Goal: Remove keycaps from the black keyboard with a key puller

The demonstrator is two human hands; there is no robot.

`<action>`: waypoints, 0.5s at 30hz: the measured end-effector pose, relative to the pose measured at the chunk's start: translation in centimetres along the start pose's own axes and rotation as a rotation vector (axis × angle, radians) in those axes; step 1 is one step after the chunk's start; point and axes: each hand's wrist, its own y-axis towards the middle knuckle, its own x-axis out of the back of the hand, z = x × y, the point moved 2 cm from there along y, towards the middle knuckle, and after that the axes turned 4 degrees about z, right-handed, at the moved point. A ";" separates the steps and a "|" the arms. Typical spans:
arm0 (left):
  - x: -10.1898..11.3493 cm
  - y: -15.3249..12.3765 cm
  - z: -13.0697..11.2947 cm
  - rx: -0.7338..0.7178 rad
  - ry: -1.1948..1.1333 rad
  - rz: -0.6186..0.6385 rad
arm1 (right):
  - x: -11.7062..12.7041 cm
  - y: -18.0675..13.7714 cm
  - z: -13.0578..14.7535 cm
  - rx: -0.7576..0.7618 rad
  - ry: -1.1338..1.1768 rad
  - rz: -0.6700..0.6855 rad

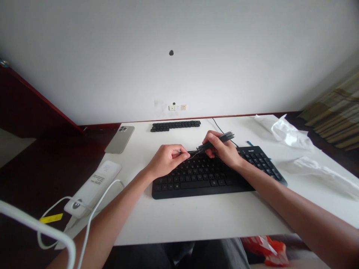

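Observation:
A black keyboard (pixel 196 184) lies on the white desk in front of me. My right hand (pixel 221 148) is closed around a dark keycap puller (pixel 226 136), tilted above the upper rows of keys. Its thin wire prongs (pixel 194 154) point left, towards my left hand (pixel 171 158). The thumb and fingers of that hand are pinched together at the wire ends, over the keyboard's upper left part. Whatever sits between those fingertips is too small to make out. Both hands hide part of the upper rows.
Loose black keycaps (pixel 176 125) lie in rows at the desk's back. Left are a phone (pixel 120 139) and a white power strip (pixel 97 183) with a white cable (pixel 91 216). Crumpled white plastic (pixel 290 134) lies right. A pale tube (pixel 36 224) crosses the lower left.

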 end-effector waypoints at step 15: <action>0.7 0.0 0.2 0.044 0.274 -0.007 | 0.2 0.0 0.0 0.016 -0.088 -0.055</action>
